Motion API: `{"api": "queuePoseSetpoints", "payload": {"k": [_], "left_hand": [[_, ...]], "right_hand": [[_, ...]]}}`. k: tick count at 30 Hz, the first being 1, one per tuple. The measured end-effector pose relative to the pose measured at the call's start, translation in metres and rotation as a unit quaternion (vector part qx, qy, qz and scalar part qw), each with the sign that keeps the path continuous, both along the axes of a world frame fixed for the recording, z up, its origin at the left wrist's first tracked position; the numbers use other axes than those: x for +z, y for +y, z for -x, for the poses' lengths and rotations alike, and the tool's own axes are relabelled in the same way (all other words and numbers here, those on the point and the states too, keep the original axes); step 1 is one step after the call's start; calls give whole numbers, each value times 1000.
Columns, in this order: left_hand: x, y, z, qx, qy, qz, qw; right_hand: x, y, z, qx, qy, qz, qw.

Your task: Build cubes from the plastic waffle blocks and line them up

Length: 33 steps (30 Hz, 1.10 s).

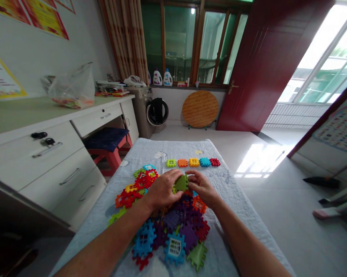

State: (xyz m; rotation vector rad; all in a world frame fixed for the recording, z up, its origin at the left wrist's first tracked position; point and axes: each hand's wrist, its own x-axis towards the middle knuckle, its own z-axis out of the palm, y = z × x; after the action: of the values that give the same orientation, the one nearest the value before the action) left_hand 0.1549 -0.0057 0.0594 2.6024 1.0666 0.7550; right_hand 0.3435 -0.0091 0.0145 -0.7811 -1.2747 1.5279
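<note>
A green interlocking building block (181, 184) with toothed edges is held up between my hands, above a heap of similar pieces. My left hand (163, 189) grips its left side, fingers on top and thumb below. At its right edge, the bent fingers of my right hand (201, 187) close on the block. Below and around the hands lies the heap, with red pieces (129, 198), purple pieces (188, 234), blue pieces (144, 238) and a green triangular piece (197, 255). Beyond the hands runs a row of blocks: green (171, 163), orange (182, 163), yellow (194, 162), blue (204, 162) and red (215, 162).
A pale cloth (144, 148) covers the table. To the left stand a white desk (104, 115) with a plastic bag (72, 88) and a red stool (111, 157). A washing machine (141, 109), round tabletop (200, 109) and red door (260, 65) are farther back. Someone's foot (325, 212) shows at right.
</note>
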Motion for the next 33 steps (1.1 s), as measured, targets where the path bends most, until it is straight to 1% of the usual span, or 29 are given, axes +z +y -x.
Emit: {"api": "queuePoseSetpoints", "payload": {"k": [4,9,15,21,23,25,27,29,30,33], "left_hand": [[0,0,-1,28,12,15,999],[-4,3,-1,29,46,20,998],[-2,4,-2,26,87,18,996],[-3,1,-7,26,95,8,995],[-3,6,-4,28,91,-4,995],[0,22,5,51,86,-14,995],[4,49,18,102,94,-12,990],[6,83,34,158,142,26,977],[6,100,40,175,178,53,967],[1,142,52,188,218,88,954]], "right_hand": [[2,-2,-2,23,15,0,1000],[-1,-1,-2,31,9,1,999],[-4,0,0,40,9,5,999],[-1,0,-1,48,-9,6,999],[-1,1,-4,31,-23,3,999],[0,3,-11,-18,-42,-7,999],[1,5,-19,-86,-66,-22,994],[1,9,-27,-142,-90,-36,985],[0,10,-30,-162,-99,-41,981],[-3,14,-36,-192,-109,-44,974]]}}
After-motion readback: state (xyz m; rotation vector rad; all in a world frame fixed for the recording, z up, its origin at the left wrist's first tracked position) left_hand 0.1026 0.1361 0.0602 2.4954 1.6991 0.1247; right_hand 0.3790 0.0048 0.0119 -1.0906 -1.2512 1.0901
